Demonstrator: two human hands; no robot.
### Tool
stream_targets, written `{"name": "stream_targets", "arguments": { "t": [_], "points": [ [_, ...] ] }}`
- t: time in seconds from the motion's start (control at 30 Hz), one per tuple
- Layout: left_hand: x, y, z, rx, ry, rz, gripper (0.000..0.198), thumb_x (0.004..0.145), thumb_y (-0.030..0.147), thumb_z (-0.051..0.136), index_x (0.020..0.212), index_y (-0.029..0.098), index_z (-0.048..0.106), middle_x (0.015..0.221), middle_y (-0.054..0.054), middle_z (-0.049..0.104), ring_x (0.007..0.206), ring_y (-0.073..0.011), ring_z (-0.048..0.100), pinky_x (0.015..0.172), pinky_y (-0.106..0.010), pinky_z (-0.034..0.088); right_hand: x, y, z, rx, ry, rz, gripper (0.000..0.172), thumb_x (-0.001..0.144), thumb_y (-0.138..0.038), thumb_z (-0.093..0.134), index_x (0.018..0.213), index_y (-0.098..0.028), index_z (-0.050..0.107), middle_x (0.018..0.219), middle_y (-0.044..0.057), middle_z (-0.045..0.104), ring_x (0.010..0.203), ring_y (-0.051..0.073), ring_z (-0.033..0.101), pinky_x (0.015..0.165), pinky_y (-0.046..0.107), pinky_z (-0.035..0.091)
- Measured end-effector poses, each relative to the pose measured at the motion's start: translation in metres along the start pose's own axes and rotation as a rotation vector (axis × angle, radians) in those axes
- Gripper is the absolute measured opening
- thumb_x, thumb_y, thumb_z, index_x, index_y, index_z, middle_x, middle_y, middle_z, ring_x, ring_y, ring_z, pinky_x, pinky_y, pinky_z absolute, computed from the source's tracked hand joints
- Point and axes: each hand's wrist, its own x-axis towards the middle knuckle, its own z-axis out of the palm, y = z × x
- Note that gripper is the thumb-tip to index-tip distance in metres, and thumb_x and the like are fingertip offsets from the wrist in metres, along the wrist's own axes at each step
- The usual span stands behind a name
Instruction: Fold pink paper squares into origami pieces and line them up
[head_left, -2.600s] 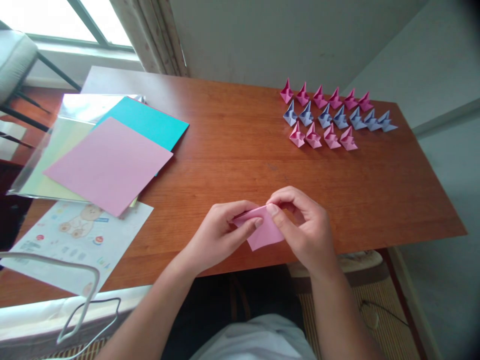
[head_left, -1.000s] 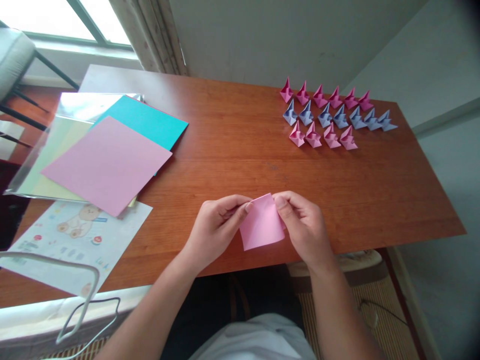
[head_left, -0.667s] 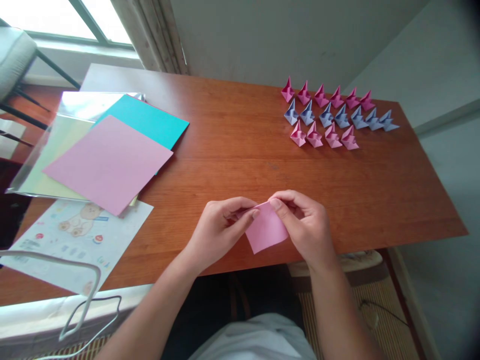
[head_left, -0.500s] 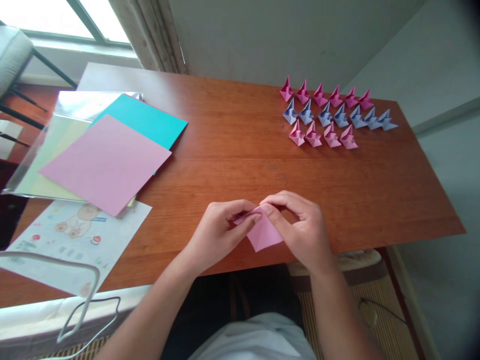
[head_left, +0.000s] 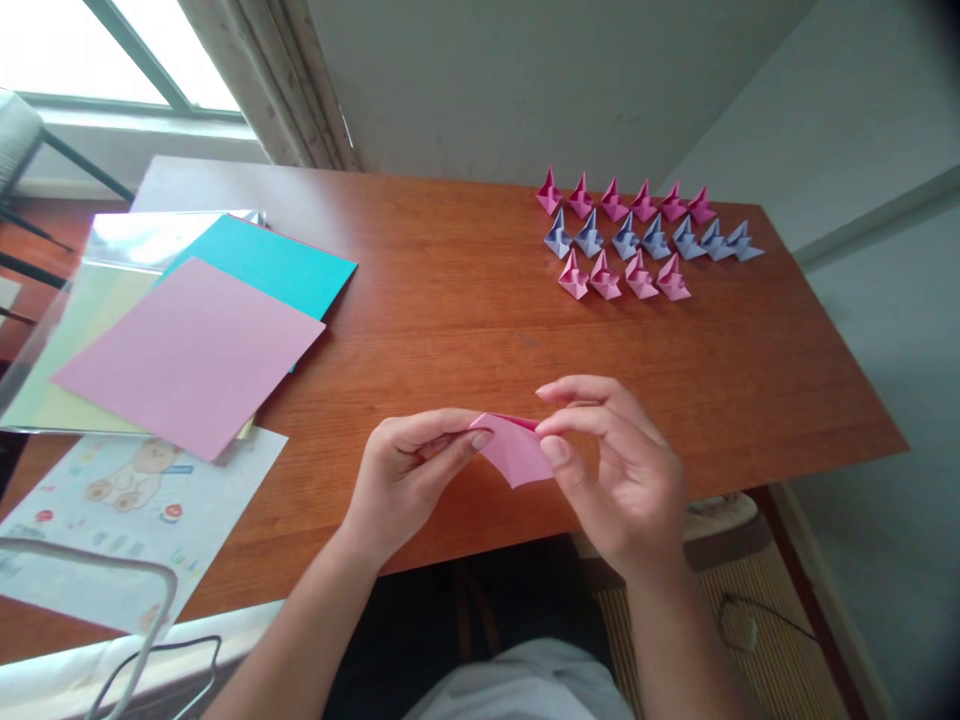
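A small folded pink paper (head_left: 516, 455) is held just above the near edge of the wooden table (head_left: 465, 300). My left hand (head_left: 405, 480) pinches its left corner between thumb and forefinger. My right hand (head_left: 615, 470) pinches its right side with thumb and forefinger, while the other fingers are loosely spread. The paper's pointed lower corner hangs down between the two hands.
Three rows of small folded paper figures, pink (head_left: 615, 200), blue (head_left: 645, 240) and pink (head_left: 622, 280), stand at the far right. A stack of large sheets lies at the left with a pink sheet (head_left: 187, 355) on a teal sheet (head_left: 262, 265). A printed sheet (head_left: 127, 510) lies nearer.
The pink paper went from an opened flat square to a narrower fold, turned so one corner points down. Both hands kept hold of it. The camera view shifted slightly right and down.
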Motion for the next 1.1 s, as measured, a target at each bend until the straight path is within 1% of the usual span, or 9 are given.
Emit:
{"name": "stream_targets", "arguments": {
  "t": [0.23,0.4,0.67,0.87,1.0,1.1],
  "points": [
    [0.001,0.001,-0.001,0.01,0.026,0.084,0.006,0.081,0.016,0.08,0.084,0.02,0.083,0.072,-0.001,0.08,0.058,-0.0123,0.07,0.056,-0.016,0.055,0.002,-0.001,0.004,-0.057,-0.028,-0.06,0.013,0.09,-0.017,0.069,0.099,-0.026,0.072,0.116,0.006,0.07,0.112,0.025,0.063,0.096,0.045,0.054],
    [0.001,0.002,-0.001,0.029,-0.01,0.103,0.009,0.082,0.014,0.079,0.086,0.02,0.083,0.079,-0.002,0.082,0.065,-0.014,0.075,0.062,-0.017,0.058,0.004,-0.004,0.008,-0.065,-0.037,-0.089,0.01,0.09,-0.018,0.068,0.095,-0.026,0.071,0.115,0.006,0.071,0.11,0.025,0.064,0.097,0.046,0.054],
    [0.0,0.003,0.0,0.047,-0.007,0.067,0.005,0.083,0.017,0.079,0.085,0.02,0.083,0.08,-0.003,0.082,0.066,-0.0156,0.076,0.062,-0.019,0.059,0.004,-0.004,0.009,-0.084,-0.034,-0.083,0.011,0.092,-0.016,0.067,0.092,-0.027,0.07,0.113,0.005,0.072,0.11,0.025,0.064,0.097,0.046,0.053],
    [0.001,0.005,0.001,0.052,-0.03,0.049,0.006,0.085,0.021,0.077,0.086,0.019,0.082,0.079,-0.004,0.082,0.065,-0.0164,0.075,0.061,-0.02,0.059,0.004,-0.004,0.012,-0.069,-0.028,-0.075,0.011,0.093,-0.017,0.066,0.095,-0.027,0.07,0.109,0.004,0.073,0.107,0.024,0.065,0.095,0.045,0.055],
    [0.002,0.005,0.0,0.079,-0.012,0.058,0.006,0.084,0.021,0.078,0.086,0.018,0.083,0.073,-0.003,0.08,0.06,-0.0144,0.071,0.057,-0.019,0.056,0.005,-0.003,0.012,-0.074,-0.015,-0.078,0.012,0.093,-0.016,0.067,0.094,-0.027,0.071,0.104,0.003,0.074,0.104,0.022,0.066,0.092,0.042,0.055],
    [0.001,0.002,0.0,0.081,0.024,0.056,0.006,0.084,0.022,0.079,0.087,0.019,0.083,0.072,-0.001,0.079,0.059,-0.0128,0.069,0.056,-0.018,0.054,0.006,0.0,0.01,-0.07,-0.028,-0.061,0.011,0.093,-0.016,0.068,0.094,-0.026,0.071,0.104,0.003,0.074,0.103,0.021,0.067,0.092,0.04,0.055]
  ]
}}
